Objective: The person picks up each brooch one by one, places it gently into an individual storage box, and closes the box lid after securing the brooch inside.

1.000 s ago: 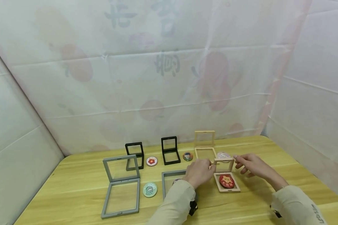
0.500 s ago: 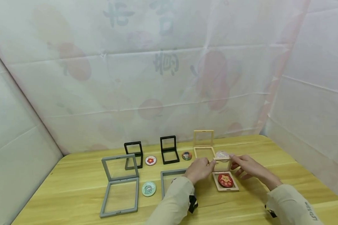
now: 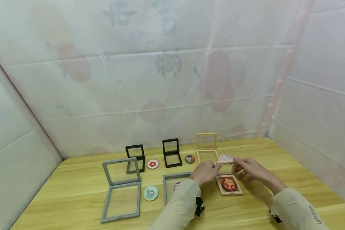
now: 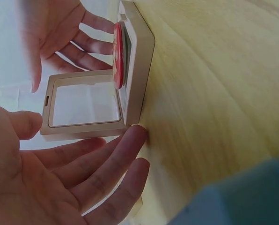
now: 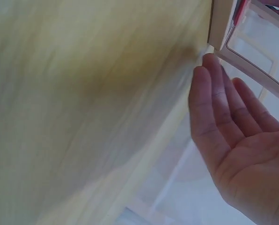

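A small beige display frame (image 3: 229,193) stands unfolded on the table, its clear-windowed lid (image 4: 85,103) upright. On its base lies a round red badge (image 3: 228,184) with a yellow star, slightly raised in the left wrist view. My left hand (image 3: 205,172) is at the lid's left side, thumb by the top corner and fingers stretched along its side toward the hinge. On the other side is my right hand (image 3: 254,171), fingers extended near the lid and hinge. In the right wrist view the right fingers (image 5: 219,101) look straight; that hand's thumb is hidden there.
Behind stand a yellowish frame (image 3: 207,150), two black frames (image 3: 173,165) and a lilac badge (image 3: 225,158). Left are a large grey unfolded frame (image 3: 105,204) and a green badge (image 3: 151,193). Another grey frame (image 3: 164,190) lies partly under the left sleeve.
My right hand has come in against the lid's right side. The left hand stays at the lid's left side. The head view has shifted slightly.
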{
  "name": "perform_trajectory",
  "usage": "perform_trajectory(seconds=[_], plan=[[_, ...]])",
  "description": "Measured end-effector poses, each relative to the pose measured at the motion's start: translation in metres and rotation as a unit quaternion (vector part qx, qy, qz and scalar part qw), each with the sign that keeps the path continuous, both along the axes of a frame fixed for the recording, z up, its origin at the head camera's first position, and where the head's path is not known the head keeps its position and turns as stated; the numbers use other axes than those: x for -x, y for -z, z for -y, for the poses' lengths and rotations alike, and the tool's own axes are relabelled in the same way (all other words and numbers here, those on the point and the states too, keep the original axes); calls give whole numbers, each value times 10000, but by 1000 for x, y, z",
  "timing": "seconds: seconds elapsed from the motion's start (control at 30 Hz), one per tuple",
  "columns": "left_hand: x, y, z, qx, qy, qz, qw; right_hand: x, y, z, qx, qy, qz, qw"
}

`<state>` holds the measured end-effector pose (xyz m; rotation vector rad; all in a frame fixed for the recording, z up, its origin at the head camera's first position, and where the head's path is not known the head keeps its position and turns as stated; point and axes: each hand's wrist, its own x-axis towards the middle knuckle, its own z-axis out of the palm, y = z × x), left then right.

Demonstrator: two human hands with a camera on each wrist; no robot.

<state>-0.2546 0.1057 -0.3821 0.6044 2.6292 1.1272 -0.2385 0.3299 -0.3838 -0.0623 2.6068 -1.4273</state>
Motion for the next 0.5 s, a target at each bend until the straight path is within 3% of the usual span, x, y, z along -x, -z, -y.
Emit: perform_trajectory(seconds=[0.5], plan=[[6,-2,-4,281,-124,82,9995,3,7,3,102,-79,14,9999]])
